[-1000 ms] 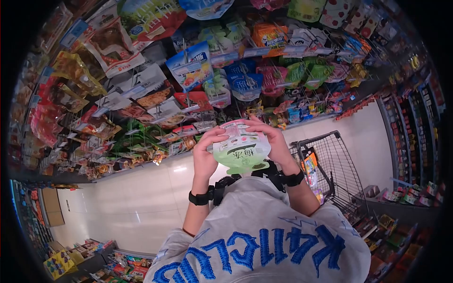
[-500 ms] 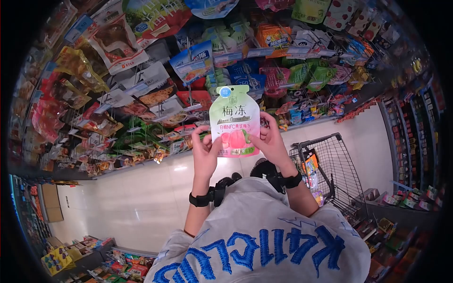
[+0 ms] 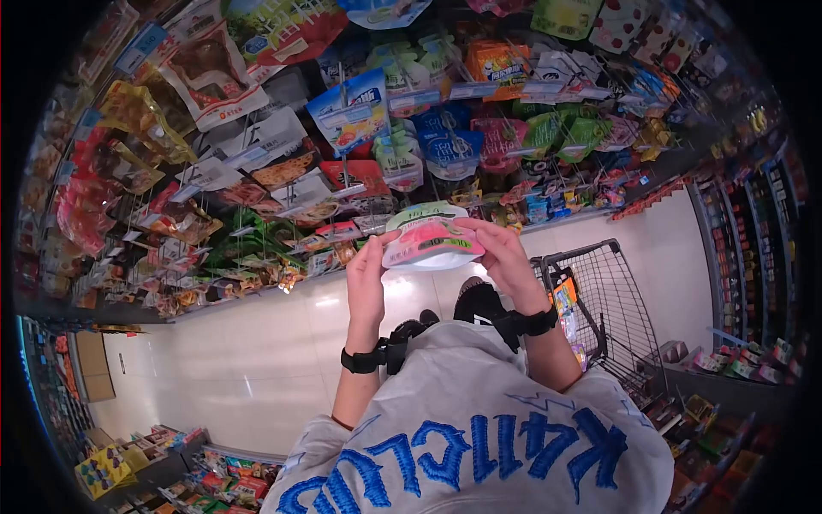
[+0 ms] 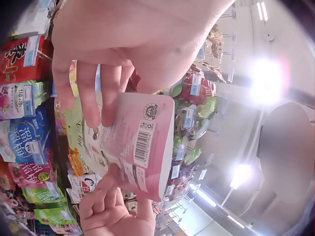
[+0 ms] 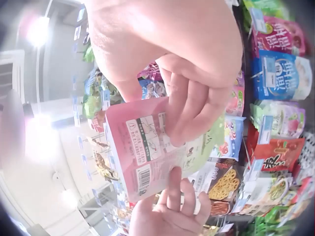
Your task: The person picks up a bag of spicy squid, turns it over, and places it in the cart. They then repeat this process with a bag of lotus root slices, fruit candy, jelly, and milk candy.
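Note:
A green and pink pouch point(image 3: 432, 237) is held between both hands in front of the chest, tilted so its bottom edge faces the wearer. At its left side the left hand point(image 3: 366, 283) pinches it; the right hand point(image 3: 507, 261) pinches the right side. In the left wrist view the left hand's point(image 4: 133, 44) fingers lie on the pouch's back point(image 4: 142, 142), which shows a barcode. The right wrist view shows the right hand's point(image 5: 167, 59) fingers against the same printed back point(image 5: 147, 152).
Hanging snack packs point(image 3: 351, 111) fill the rack ahead. A wire shopping cart point(image 3: 604, 300) with some packs in it stands at the right. Pale tiled floor point(image 3: 240, 368) lies below, a cardboard box point(image 3: 92, 368) at the far left, and more shelves point(image 3: 736, 257) at the far right.
The pouch was seen from its back, then stood upright with its front to the wearer; now its top tips away. Both hands keep hold, with shifted fingers.

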A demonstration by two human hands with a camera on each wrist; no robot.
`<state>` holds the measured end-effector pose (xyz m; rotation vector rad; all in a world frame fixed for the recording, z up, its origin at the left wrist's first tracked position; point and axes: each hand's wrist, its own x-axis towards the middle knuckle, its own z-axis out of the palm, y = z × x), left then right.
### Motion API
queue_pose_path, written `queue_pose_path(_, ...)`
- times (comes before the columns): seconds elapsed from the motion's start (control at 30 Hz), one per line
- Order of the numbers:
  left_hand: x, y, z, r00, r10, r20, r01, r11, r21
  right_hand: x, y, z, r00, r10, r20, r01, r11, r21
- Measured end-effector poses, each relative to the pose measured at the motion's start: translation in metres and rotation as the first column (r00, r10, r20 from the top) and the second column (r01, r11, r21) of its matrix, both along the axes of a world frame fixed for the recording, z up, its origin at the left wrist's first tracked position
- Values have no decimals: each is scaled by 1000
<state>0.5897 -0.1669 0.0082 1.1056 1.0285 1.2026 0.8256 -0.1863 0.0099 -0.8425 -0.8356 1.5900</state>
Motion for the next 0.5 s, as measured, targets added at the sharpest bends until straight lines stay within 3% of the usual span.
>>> queue_pose_path(0.07,1,-2,8,995,13,95,-3,995,-102,1,0,1,985,94,-141,-93,996,14)
queue_pose_path(0.5,-10,-1,9,991,-45,125,68,981,-182,-4,9,-6,990,94,-105,-102,992,-76)
